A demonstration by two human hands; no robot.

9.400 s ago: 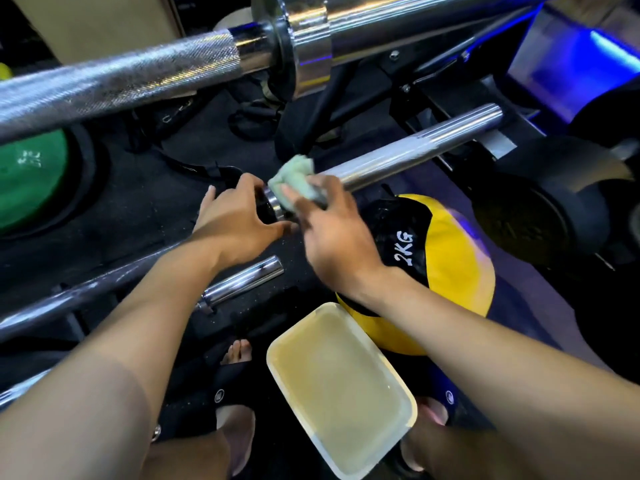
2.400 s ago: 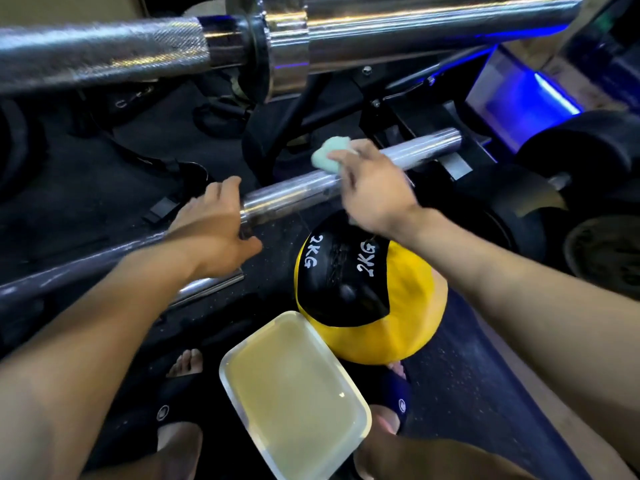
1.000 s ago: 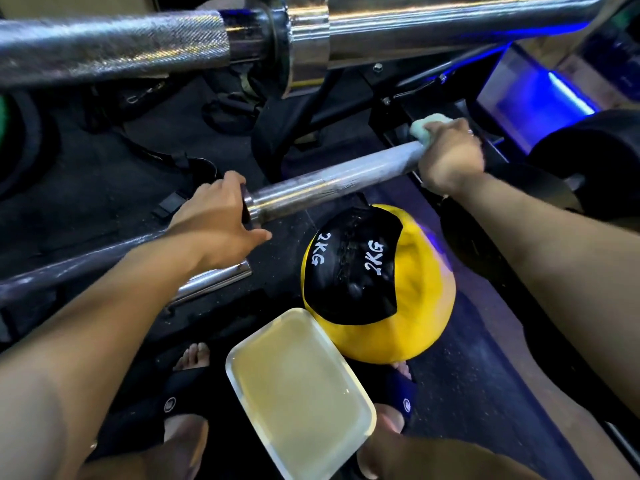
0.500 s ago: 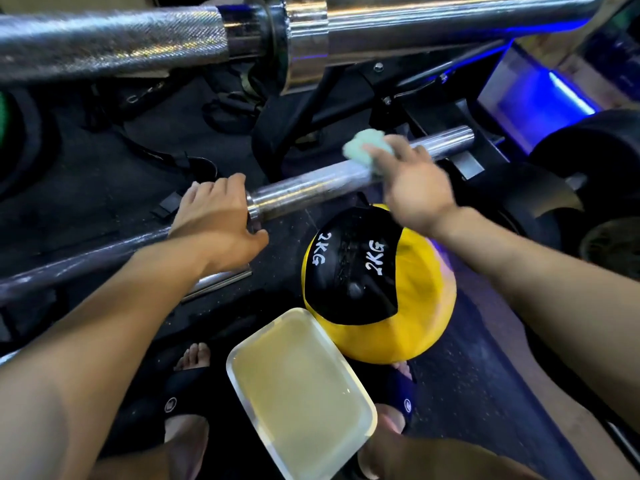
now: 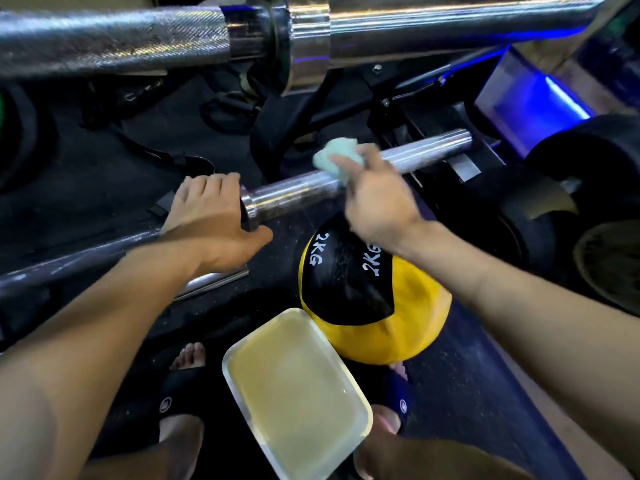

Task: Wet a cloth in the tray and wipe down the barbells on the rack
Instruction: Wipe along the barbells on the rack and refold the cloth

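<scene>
Soft wet cloth (image 5: 335,156) is pinched in right hand (image 5: 377,199) on slick sleeve (image 5: 349,178); bar (image 5: 79,254) is gripped by left hand (image 5: 211,223).

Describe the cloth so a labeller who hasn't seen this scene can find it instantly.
Start at the lower barbell, the chrome sleeve that runs across the middle of the view below the thick top bar. The right hand rests over that sleeve, and the cloth is the crumpled pale mint-green wad pinched in its fingers against the metal. It is the only soft, light green thing among chrome and black gear.
</scene>
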